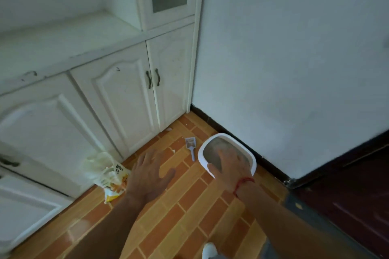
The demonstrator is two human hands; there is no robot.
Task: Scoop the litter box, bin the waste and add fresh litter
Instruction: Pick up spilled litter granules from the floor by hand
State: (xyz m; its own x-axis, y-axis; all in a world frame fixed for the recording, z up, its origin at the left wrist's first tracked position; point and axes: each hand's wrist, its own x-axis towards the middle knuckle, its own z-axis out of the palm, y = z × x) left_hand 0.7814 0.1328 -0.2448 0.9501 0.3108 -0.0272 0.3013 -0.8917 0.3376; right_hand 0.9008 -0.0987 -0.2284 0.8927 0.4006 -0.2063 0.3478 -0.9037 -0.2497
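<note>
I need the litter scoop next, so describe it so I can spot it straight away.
Find the floor corner where the white cabinet meets the wall. On the orange tiles there, just left of the white litter box, lies the scoop: small, grey-blue, slotted head toward the cabinet, the only handled tool.

The box is smooth white plastic, its litter grey and grainy. Left of it, the scoop is matt grey plastic and the bag crinkled printed film (slightly shiny). The floor is glossy tile, the cabinet scuffed painted wood.
</note>
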